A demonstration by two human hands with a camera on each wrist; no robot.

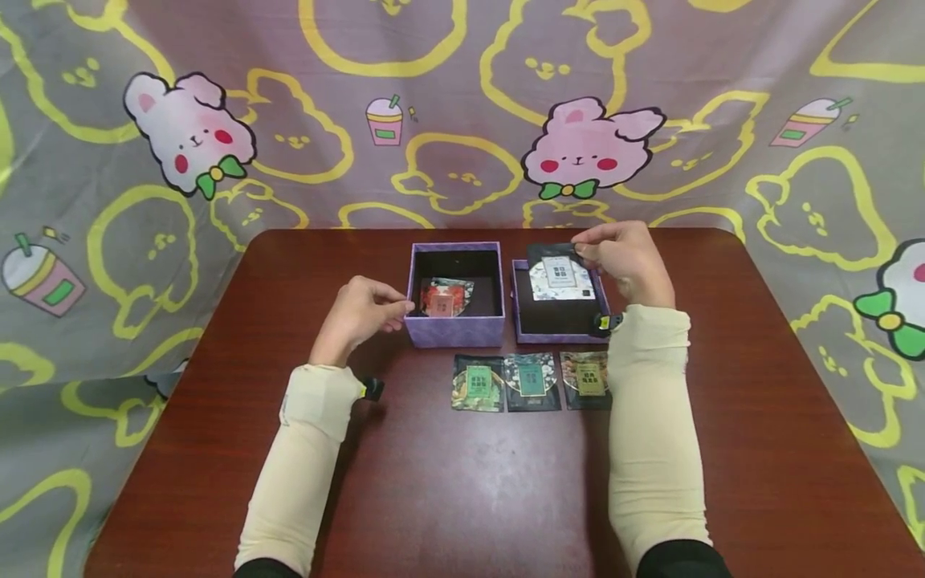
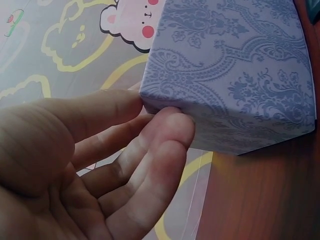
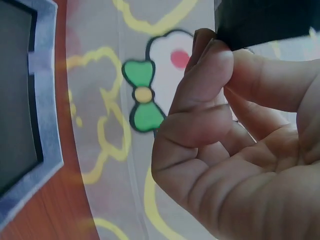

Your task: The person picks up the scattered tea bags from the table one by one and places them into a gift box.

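At the table's far side my left hand (image 1: 368, 313) grips the front left corner of an open purple patterned box (image 1: 455, 332). In the left wrist view, thumb and fingertips meet at a corner of the box (image 2: 225, 70). A red sachet (image 1: 443, 303) lies inside it. My right hand (image 1: 625, 253) pinches the upper right corner of a black sachet (image 1: 558, 274) with a white label, above the shallow purple box lid (image 1: 556, 338). The right wrist view shows only a dark edge of that sachet (image 3: 270, 22) between thumb and forefinger.
In front of the box and lid, a green sachet (image 1: 478, 384), a teal-labelled sachet (image 1: 532, 382) and a gold-labelled sachet (image 1: 584, 380) lie in a row; the right sleeve covers part of the last. A printed curtain (image 1: 462, 96) surrounds the brown table (image 1: 462, 482).
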